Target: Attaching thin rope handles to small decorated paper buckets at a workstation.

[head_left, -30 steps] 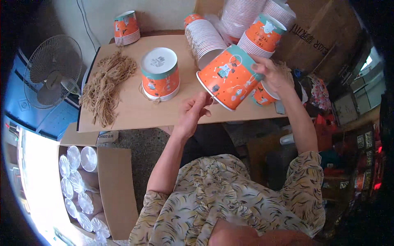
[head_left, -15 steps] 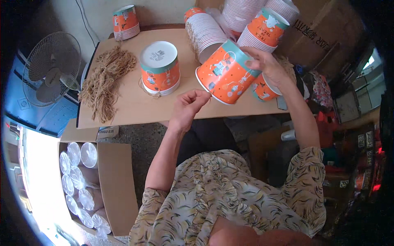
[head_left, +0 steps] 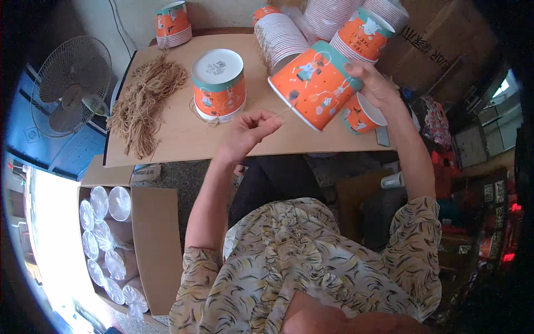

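Note:
An orange paper bucket (head_left: pixel 311 83) with a teal band and cartoon figures is held tilted above the table, its white rim toward the lower left. My right hand (head_left: pixel 374 82) grips it around its teal base end. My left hand (head_left: pixel 250 131) is closed in a pinch on a thin twine (head_left: pixel 286 110), which runs taut to the bucket's wall by the rim. A second bucket (head_left: pixel 218 94) stands upside down left of it, with twine around its rim. Farther left lies a heap of tan twine (head_left: pixel 146 100).
Nested paper buckets (head_left: pixel 281 36) lie at the back, with more stacks (head_left: pixel 364 33) on the right. A small stack (head_left: pixel 173 25) stands at the far left. Beside the table (head_left: pixel 183 146) are a fan (head_left: pixel 72 92) and a carton (head_left: pixel 156 245) of plastic-wrapped cups.
My left hand has drawn away from the bucket to the left, and the twine now stretches between them. The bucket has tilted and shifted slightly right with my right hand.

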`<state>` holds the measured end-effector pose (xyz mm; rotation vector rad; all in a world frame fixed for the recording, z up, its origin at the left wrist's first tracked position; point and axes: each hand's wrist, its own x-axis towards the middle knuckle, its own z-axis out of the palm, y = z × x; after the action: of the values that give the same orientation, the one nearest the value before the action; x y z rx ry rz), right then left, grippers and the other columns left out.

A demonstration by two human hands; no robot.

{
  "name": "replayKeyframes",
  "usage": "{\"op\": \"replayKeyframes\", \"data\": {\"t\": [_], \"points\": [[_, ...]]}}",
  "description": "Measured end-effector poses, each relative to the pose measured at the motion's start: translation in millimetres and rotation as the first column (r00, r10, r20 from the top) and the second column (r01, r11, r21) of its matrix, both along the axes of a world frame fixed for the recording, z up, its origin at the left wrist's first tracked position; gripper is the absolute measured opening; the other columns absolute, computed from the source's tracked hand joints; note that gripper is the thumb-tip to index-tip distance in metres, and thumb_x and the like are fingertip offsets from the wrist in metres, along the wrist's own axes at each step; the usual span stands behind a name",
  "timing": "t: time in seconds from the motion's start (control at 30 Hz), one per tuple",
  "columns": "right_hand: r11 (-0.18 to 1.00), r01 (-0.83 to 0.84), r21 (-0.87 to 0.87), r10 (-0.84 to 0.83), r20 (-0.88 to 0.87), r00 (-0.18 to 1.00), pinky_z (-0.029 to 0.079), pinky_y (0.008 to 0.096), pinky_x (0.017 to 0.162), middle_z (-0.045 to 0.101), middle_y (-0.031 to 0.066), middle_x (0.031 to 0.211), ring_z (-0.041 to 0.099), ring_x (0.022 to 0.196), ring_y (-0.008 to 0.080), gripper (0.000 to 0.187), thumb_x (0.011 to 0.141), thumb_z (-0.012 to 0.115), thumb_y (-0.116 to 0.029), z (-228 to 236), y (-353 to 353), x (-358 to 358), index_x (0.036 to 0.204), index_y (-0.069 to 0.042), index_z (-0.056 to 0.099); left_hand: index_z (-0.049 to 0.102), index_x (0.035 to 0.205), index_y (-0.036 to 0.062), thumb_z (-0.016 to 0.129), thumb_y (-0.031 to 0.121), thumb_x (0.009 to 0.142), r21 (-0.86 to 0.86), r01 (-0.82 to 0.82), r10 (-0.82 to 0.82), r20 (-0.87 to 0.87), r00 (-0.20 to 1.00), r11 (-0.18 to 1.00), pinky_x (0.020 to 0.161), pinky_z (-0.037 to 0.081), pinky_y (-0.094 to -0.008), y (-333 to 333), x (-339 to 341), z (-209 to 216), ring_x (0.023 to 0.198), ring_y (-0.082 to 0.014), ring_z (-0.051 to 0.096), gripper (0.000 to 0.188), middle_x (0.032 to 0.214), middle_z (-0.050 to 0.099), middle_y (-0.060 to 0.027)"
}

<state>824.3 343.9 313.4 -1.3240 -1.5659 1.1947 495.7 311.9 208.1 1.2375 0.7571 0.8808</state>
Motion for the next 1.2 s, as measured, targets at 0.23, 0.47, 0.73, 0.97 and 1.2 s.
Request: {"op": "replayKeyframes", "data": {"t": [0.23, 0.47, 0.73, 0.97, 1.2], "points": [[0.994, 0.111, 0.024, -0.102, -0.242, 0.965, 0.051, 0.0451, 0.105, 0.061, 0.0115, 0.132, 0.061, 0.121, 0.0259, 0.075, 0.08, 0.082, -0.041, 0.3, 7.6, -12.5, 0.137, -0.005, 0.052, 0.07, 0.089, 0.0037, 0.079, 0.021, 0.091, 0.504, -0.036, 0.138, -0.167, 0.976, 0.863, 0.054, 0.036, -0.0248, 26.2, -41.3, 16.1, 0.06, -0.0031, 0.041, 0.02, 0.065, 0.047, 0.0089], [0.999, -0.022, -0.045, 0.005, -0.356, 0.935, 0.043, 0.0464, 0.113, 0.055, 0.0089, 0.143, 0.052, 0.133, 0.0249, 0.082, 0.085, 0.079, -0.047, 18.6, 35.7, -25.6, 0.147, -0.008, 0.044, 0.069, 0.091, 0.003, 0.081, 0.022, 0.086, 0.759, 0.027, 0.366, -0.345, 0.864, 0.651, 0.058, 0.044, -0.0283, 53.9, -75.7, 58.8, 0.065, -0.0067, 0.052, 0.023, 0.068, 0.061, -0.0018], [0.989, -0.146, -0.005, 0.13, -0.419, 0.899, 0.045, 0.049, 0.112, 0.056, 0.0098, 0.142, 0.053, 0.134, 0.0253, 0.078, 0.087, 0.077, -0.046, 35.9, 39.7, -53.9, 0.145, -0.005, 0.045, 0.075, 0.112, 0.007, 0.083, 0.03, 0.082, 0.647, -0.079, 0.422, -0.394, 0.816, 0.758, 0.049, 0.04, -0.0283, 62.7, -77.5, 58.4, 0.05, -0.0054, 0.046, 0.039, 0.054, 0.054, 0.0012], [0.987, -0.142, 0.072, 0.158, -0.325, 0.933, 0.054, 0.0453, 0.102, 0.067, 0.0093, 0.129, 0.065, 0.12, 0.0226, 0.067, 0.089, 0.072, -0.054, 45.3, 29.1, -72.9, 0.133, -0.006, 0.058, 0.082, 0.097, 0.009, 0.085, 0.026, 0.082, 0.552, -0.028, 0.209, -0.267, 0.941, 0.834, 0.053, 0.038, -0.0256, 64.3, -78.0, 47.6, 0.06, -0.0024, 0.043, 0.023, 0.064, 0.062, 0.0036], [0.945, -0.307, 0.113, 0.324, -0.204, 0.924, 0.052, 0.0388, 0.101, 0.064, 0.0083, 0.131, 0.062, 0.12, 0.0197, 0.07, 0.09, 0.07, -0.051, 51.3, 66.6, -58.1, 0.137, -0.002, 0.055, 0.074, 0.103, 0.0106, 0.083, 0.031, 0.083, 0.857, 0.038, 0.553, -0.364, 0.75, 0.513, 0.051, 0.042, -0.0306, 85.8, -99.9, 48.3, 0.052, -0.0109, 0.051, 0.03, 0.054, 0.05, -0.0026]]}}
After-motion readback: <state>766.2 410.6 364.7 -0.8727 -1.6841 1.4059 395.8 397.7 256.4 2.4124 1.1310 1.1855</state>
